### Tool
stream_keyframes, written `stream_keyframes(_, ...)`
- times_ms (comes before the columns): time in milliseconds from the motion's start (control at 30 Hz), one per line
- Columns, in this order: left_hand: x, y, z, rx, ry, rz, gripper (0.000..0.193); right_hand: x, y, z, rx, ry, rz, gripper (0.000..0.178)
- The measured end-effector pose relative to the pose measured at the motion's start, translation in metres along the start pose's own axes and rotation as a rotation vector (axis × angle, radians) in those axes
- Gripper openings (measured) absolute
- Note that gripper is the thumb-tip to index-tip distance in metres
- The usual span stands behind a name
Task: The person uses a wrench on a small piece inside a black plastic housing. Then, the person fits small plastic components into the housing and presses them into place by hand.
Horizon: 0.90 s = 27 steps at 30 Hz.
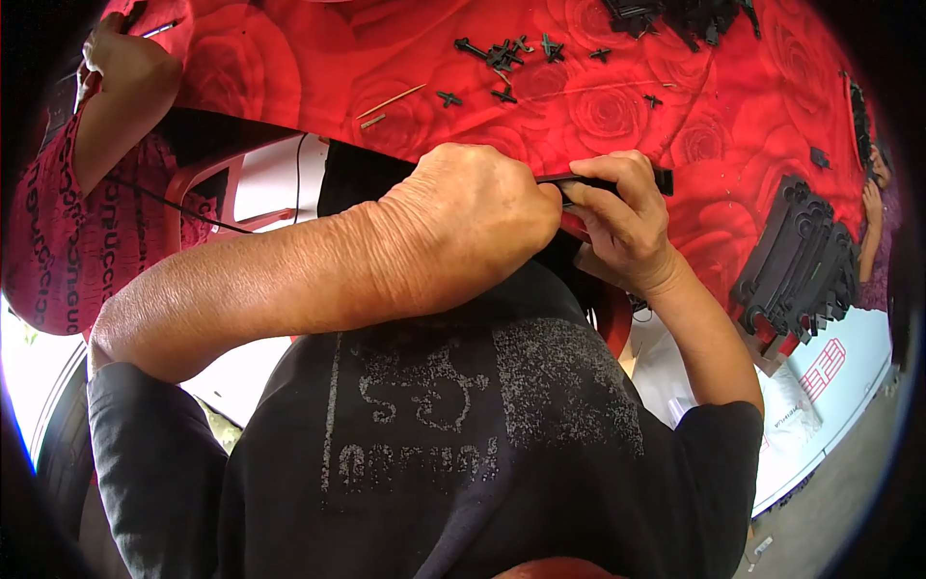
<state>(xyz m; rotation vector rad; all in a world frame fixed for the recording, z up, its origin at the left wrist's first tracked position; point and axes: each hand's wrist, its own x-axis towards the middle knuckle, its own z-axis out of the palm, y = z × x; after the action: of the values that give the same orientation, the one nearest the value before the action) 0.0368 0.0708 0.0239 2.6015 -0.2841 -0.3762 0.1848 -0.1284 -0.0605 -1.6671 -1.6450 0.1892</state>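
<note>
A narrow black plastic strip (662, 181) is held up just over the near edge of the red tablecloth. My right hand (622, 207) pinches it, thumb and fingers closed around its right part. At the strip's left end, my left hand (482, 207) is curled into a fist, back of the hand upward. Its fingertips are mostly hidden; the strip runs in against its thumb side. On the cloth beyond my hands lie small black cross-shaped plastic pieces (449, 98), some loose and several heaped in a cluster (503, 54).
Thin wooden sticks (391, 101) lie on the red tablecloth (289, 68). Long black plastic parts (801, 256) are stacked at the right, with more black parts (685, 17) at the far edge. Another person's arm (130, 87) is at the left, another person's hand (873, 203) far right.
</note>
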Motion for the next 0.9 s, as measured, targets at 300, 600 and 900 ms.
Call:
stream_keyframes(300,-0.002,0.003,0.010,0.058,0.087,0.025,0.018,-0.002,0.002,0.001,-0.049,0.007,-0.038,0.027)
stream_keyframes(600,-0.026,-0.001,0.037,-0.039,0.281,-0.056,0.010,0.001,-0.002,-0.001,-0.056,0.009,-0.052,0.033)
stream_keyframes(900,-0.042,0.004,0.038,-0.106,0.404,-0.105,0.014,-0.001,-0.001,0.002,-0.056,0.041,-0.058,0.037)
